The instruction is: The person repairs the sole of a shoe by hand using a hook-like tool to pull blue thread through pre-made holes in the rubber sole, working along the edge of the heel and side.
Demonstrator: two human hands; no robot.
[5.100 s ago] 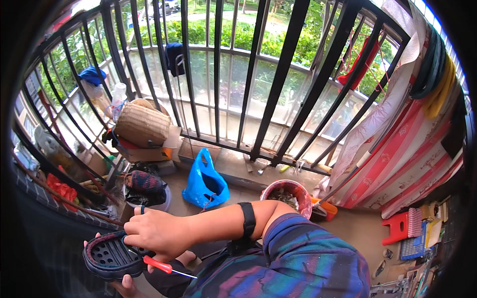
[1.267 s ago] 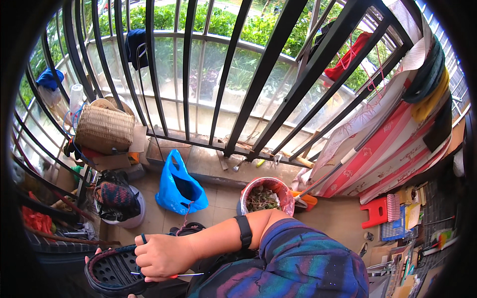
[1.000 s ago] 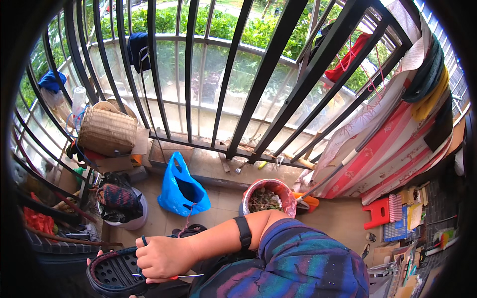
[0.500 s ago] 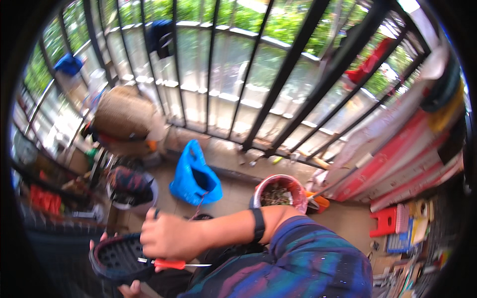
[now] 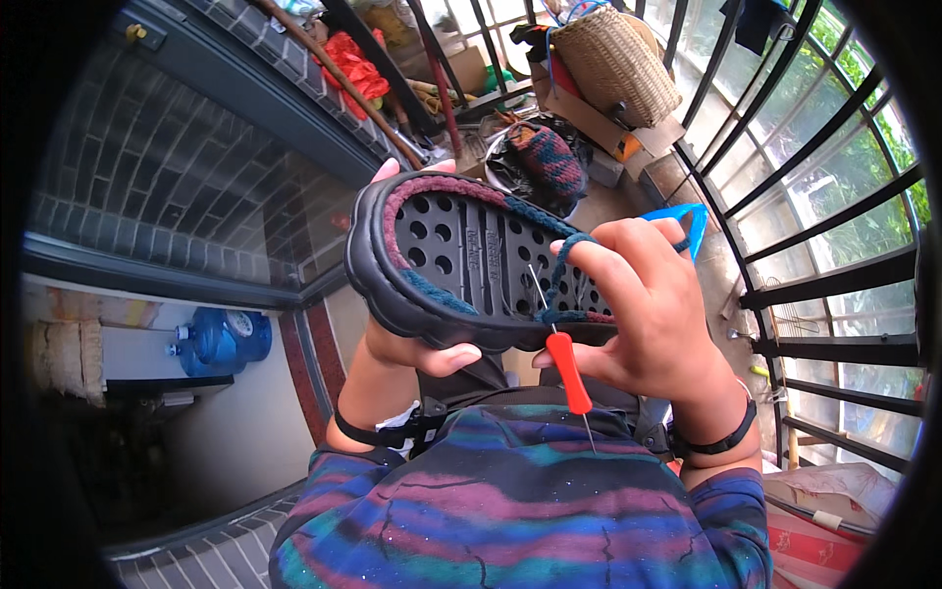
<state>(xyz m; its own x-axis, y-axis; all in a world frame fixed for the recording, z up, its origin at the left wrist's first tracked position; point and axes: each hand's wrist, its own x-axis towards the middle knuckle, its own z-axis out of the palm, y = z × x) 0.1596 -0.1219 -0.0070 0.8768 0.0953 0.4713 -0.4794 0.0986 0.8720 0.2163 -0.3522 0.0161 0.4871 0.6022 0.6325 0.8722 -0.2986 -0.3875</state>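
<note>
A black perforated shoe sole (image 5: 461,260) with maroon and blue yarn stitched along its rim is held up in front of me. My left hand (image 5: 407,344) grips it from underneath, thumb at the near edge. My right hand (image 5: 653,309) holds a crochet hook with a red handle (image 5: 567,358), its metal tip in a hole of the sole, and blue yarn (image 5: 564,265) loops over the fingers. A black band sits on each wrist.
A woven basket (image 5: 618,59) on a cardboard box stands at the top, beside a dark bag with a knitted piece (image 5: 545,157). Black window bars (image 5: 834,245) run down the right. A brick wall (image 5: 167,167) and a blue water jug (image 5: 221,339) are on the left.
The view has swung left and down. The sole has come up close to the camera, with both hands still on it and the red-handled hook still in the right hand.
</note>
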